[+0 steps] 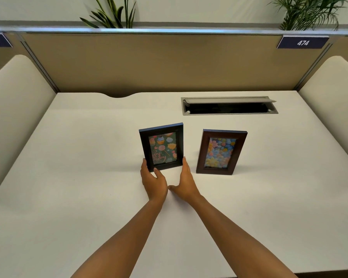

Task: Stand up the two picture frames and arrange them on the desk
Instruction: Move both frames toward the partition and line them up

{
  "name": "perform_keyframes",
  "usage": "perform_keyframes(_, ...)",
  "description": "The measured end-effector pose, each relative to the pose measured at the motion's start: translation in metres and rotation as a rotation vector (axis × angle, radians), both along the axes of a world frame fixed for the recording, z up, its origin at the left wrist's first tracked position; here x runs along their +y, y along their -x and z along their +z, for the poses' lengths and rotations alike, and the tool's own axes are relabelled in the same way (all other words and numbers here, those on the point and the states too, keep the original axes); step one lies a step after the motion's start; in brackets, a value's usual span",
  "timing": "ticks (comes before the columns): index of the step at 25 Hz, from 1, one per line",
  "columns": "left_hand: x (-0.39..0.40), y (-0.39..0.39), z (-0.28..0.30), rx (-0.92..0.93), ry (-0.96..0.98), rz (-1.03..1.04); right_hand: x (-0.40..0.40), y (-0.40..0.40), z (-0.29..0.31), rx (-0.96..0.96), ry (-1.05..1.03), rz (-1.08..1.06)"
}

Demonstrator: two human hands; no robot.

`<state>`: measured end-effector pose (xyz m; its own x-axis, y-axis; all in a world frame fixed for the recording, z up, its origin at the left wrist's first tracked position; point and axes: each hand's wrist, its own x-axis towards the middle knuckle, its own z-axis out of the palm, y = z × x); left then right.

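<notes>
Steadying the black frame (161, 146) on the table (88, 157), left hand (152, 180) pinching its bottom corner, right hand (184, 181) fingers (184, 163) flat against its side, I reckon a slow release avoids tipping.

Bare L hand (153, 181), bare R hand (184, 183); forearms (129, 237) bare full visible length.

From my end, the black frame (161, 146) stands upright around the middle of the white desk (88, 157), its top tipped a little left. It's portrait format, front facing me, with a green birthday card inside: cupcakes, lollipop, pink script.
</notes>
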<state>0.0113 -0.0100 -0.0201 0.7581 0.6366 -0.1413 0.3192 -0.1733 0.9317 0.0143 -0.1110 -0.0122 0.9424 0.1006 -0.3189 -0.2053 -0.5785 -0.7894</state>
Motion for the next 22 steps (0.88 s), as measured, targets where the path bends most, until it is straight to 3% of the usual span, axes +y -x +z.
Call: perform_keyframes(22,0.075,-0.077,-0.021,-0.005,-0.117,-0.171,0.052,-0.107,-0.008,-0.025,-0.031,0.074)
